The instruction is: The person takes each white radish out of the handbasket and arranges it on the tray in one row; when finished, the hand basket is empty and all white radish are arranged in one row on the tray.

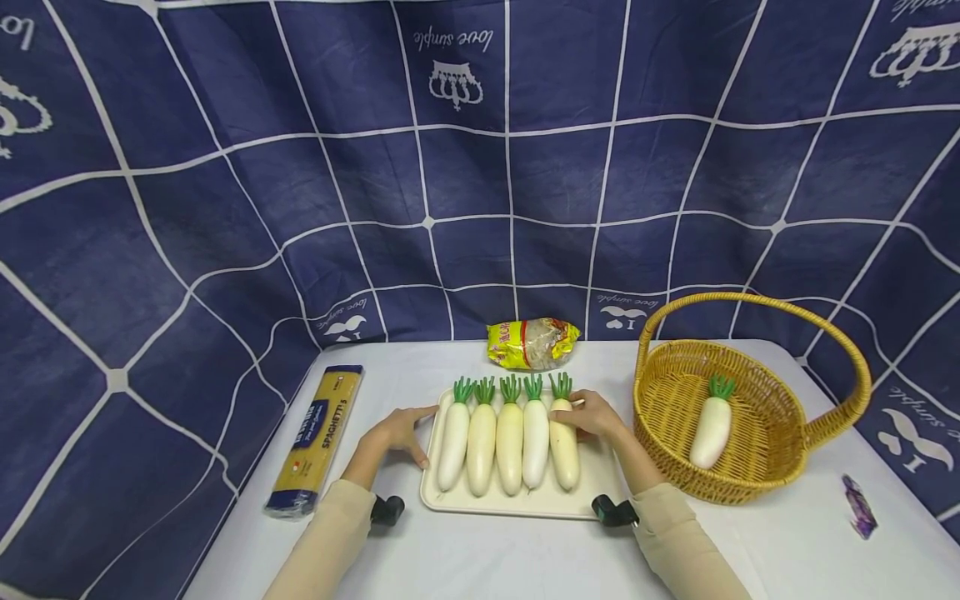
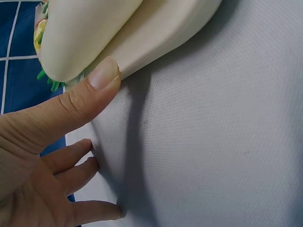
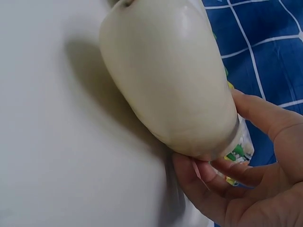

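Several white radishes (image 1: 510,450) with green tops lie side by side on a cream tray (image 1: 525,503) in the head view. My right hand (image 1: 592,417) grips the rightmost white radish (image 1: 564,454) near its top. In the right wrist view, the thumb is on one side of this radish (image 3: 170,80) and the fingers are on the other. At the tray's left edge is my left hand (image 1: 401,429), fingers spread. Its thumb (image 2: 104,75) touches the tray rim in the left wrist view, while the other fingers are near the white cloth.
A wicker basket (image 1: 675,475) with a tall handle stands at the right, holding one white radish (image 1: 711,433). Spaghetti in a pack (image 1: 317,442) lies at the left. Behind the tray is a yellow bag (image 1: 532,343). A small purple wrapper (image 1: 858,506) lies far right.
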A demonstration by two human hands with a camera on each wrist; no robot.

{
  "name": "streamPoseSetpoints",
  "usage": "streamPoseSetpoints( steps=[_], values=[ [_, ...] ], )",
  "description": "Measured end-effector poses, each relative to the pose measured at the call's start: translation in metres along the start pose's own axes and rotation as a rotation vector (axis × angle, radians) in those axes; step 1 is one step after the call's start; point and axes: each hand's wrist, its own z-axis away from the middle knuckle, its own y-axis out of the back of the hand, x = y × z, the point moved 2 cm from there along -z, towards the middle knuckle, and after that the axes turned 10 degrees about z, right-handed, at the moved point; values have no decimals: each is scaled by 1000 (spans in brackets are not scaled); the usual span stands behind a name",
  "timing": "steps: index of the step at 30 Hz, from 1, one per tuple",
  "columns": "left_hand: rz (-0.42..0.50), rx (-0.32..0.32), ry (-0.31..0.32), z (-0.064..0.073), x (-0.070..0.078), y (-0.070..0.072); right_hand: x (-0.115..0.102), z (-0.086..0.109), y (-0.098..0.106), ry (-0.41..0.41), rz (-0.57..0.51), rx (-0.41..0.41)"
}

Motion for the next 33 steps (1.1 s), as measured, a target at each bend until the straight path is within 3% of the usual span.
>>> streamPoseSetpoints(
  steps=[7, 15, 33],
  values=[
    [-3, -5, -8, 1, 1, 1, -1, -2, -3, -47, -61, 0],
    [-9, -1, -15, 1, 2, 2, -3, -3, -7, -40, -94, -8],
    [-18, 2, -7, 1, 0, 0, -3, -2, -10, -45, -57, -5]
  ],
)
